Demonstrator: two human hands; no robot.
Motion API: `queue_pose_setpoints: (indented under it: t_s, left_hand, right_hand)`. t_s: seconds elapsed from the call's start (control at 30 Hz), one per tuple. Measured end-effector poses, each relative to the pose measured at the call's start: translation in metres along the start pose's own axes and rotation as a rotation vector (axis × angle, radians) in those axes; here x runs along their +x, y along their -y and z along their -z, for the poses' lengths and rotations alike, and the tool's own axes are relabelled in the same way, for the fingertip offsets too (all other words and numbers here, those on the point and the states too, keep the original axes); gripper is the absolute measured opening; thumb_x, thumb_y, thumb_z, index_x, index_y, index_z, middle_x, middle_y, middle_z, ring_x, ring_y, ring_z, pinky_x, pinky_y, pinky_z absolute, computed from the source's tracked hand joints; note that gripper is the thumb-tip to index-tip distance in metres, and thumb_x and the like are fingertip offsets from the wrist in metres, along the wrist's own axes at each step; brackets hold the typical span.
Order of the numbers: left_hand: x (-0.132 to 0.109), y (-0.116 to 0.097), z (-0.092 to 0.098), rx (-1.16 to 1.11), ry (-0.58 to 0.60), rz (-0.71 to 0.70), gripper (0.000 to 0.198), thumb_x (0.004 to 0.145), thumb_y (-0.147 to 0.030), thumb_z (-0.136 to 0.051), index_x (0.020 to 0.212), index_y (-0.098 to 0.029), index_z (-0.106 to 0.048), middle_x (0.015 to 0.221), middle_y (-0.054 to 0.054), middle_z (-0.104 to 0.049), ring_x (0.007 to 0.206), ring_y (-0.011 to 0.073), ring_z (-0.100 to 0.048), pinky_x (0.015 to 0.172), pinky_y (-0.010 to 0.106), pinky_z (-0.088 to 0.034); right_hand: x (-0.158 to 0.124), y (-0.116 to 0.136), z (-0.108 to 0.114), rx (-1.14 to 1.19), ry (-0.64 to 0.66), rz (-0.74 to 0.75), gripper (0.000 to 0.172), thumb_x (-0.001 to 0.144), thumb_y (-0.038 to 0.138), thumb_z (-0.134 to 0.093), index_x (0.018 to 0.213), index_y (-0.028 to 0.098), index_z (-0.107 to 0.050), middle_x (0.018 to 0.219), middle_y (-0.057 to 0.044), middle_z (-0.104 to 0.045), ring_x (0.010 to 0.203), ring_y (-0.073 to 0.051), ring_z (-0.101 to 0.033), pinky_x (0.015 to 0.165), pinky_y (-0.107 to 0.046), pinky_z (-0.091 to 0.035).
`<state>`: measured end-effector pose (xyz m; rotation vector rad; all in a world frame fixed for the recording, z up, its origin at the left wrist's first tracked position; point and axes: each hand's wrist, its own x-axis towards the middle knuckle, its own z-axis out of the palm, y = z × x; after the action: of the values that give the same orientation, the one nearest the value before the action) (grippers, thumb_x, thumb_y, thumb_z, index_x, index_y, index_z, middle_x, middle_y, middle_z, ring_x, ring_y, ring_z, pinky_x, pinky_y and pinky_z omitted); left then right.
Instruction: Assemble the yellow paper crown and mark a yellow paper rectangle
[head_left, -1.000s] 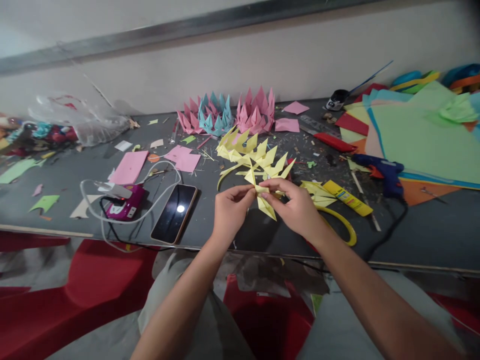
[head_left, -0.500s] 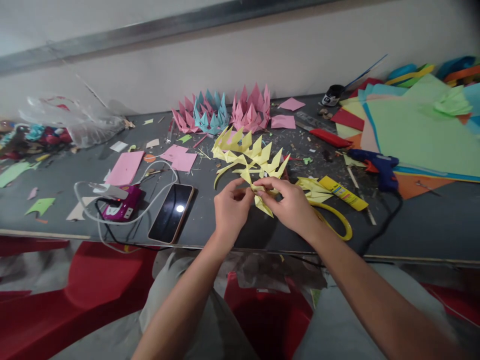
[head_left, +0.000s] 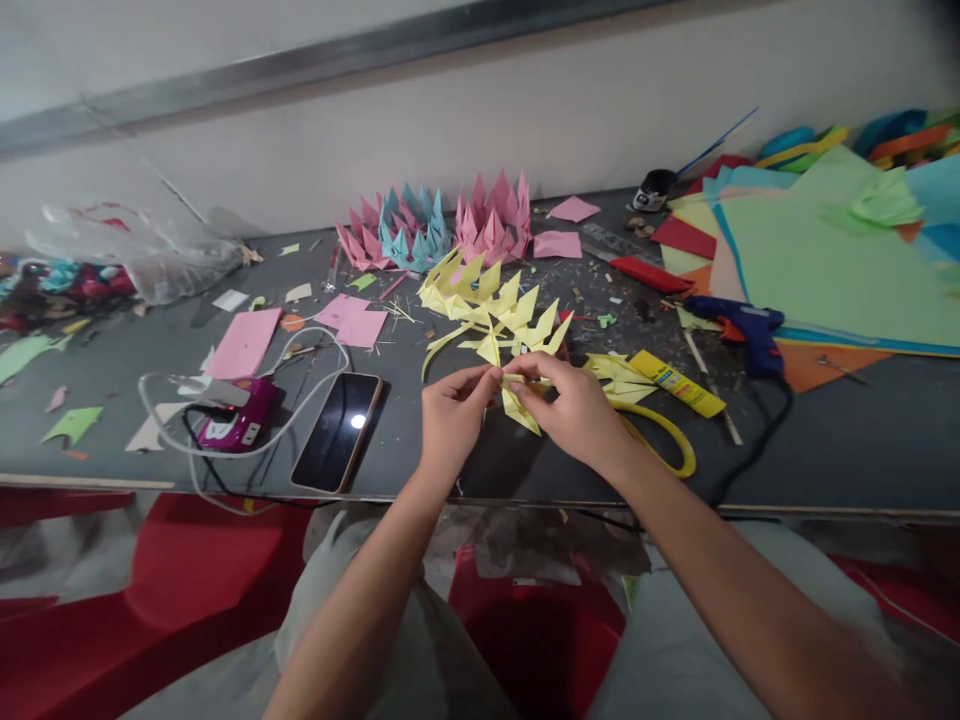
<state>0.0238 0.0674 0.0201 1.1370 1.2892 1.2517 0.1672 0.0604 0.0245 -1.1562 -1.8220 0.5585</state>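
Near the front edge of the table, my left hand (head_left: 454,415) and my right hand (head_left: 574,405) meet with their fingertips closed on a folded yellow paper piece (head_left: 519,410). Its pointed end hangs below my fingers; the pinched part is partly hidden. Just beyond my hands lies a yellow paper crown (head_left: 514,305) with a row of folded points; whether the held piece is joined to it I cannot tell. Right of my right hand are a yellow band ring (head_left: 686,445), more folded yellow paper (head_left: 616,375) and a yellow glue box (head_left: 677,382).
Pink (head_left: 495,222) and blue paper crowns (head_left: 415,235) stand by the wall. A phone (head_left: 337,432) and a purple power adapter (head_left: 238,415) with cables lie left. At right are a blue glue gun (head_left: 746,328), a red-handled cutter (head_left: 651,274) and coloured paper sheets (head_left: 847,250).
My left thumb and fingers have drawn closer together at the yellow paper. The whole scene has shifted slightly left in view; both hands stay at the same piece.
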Motion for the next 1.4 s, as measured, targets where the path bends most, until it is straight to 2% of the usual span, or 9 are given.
queue_pose_setpoints:
  t_s: [0.13,0.43,0.73,1.03,1.4]
  left_hand:
    - [-0.0007,-0.0012,0.0008,0.042,0.019,0.008,0.027,0.068,-0.039,-0.068,0.075,-0.014,-0.073,0.066,0.004,-0.069,0.06,0.0126,-0.062,0.053,0.021,-0.05]
    - [0.0015,0.0039,-0.0023,0.072,-0.003,0.073,0.018,0.064,-0.031,-0.067,0.063,-0.013,-0.066,0.058,0.0,-0.063,0.053,0.0099,-0.058,0.049,0.019,-0.046]
    - [0.0023,0.0041,-0.0027,0.01,0.027,0.137,0.016,0.064,-0.029,-0.065,0.064,-0.013,-0.063,0.059,0.001,-0.062,0.058,0.0104,-0.06,0.048,0.016,-0.047]
    - [0.0007,0.0008,-0.0032,-0.021,0.054,0.128,0.014,0.066,-0.027,-0.062,0.061,-0.014,-0.062,0.059,-0.001,-0.06,0.059,0.0091,-0.059,0.053,0.017,-0.049]
    - [0.0016,-0.0021,-0.0049,-0.087,0.06,0.149,0.014,0.063,-0.025,-0.063,0.057,-0.014,-0.06,0.056,-0.001,-0.061,0.056,0.0086,-0.059,0.058,0.02,-0.05]
  right_hand:
    - [-0.0008,-0.002,0.0017,-0.063,0.01,0.027,0.011,0.083,0.02,-0.053,0.091,0.022,-0.06,0.087,-0.002,-0.069,0.081,-0.016,-0.063,0.073,-0.027,-0.046]
    - [-0.003,-0.0036,-0.0065,-0.255,0.047,0.034,0.015,0.082,0.017,-0.053,0.094,0.022,-0.06,0.083,-0.003,-0.069,0.076,-0.02,-0.062,0.074,-0.032,-0.043]
    - [-0.0016,-0.0005,-0.0046,-0.091,0.019,-0.103,0.016,0.08,0.016,-0.051,0.093,0.023,-0.058,0.086,-0.002,-0.068,0.08,-0.017,-0.064,0.066,-0.025,-0.044]
    - [-0.0013,0.0002,-0.0039,0.003,-0.019,-0.15,0.014,0.08,0.018,-0.05,0.091,0.021,-0.057,0.078,-0.001,-0.066,0.069,-0.014,-0.062,0.059,-0.022,-0.042]
    - [0.0,0.0,-0.0018,0.074,-0.034,-0.171,0.012,0.079,0.018,-0.051,0.088,0.021,-0.056,0.079,-0.002,-0.065,0.073,-0.016,-0.062,0.058,-0.023,-0.043]
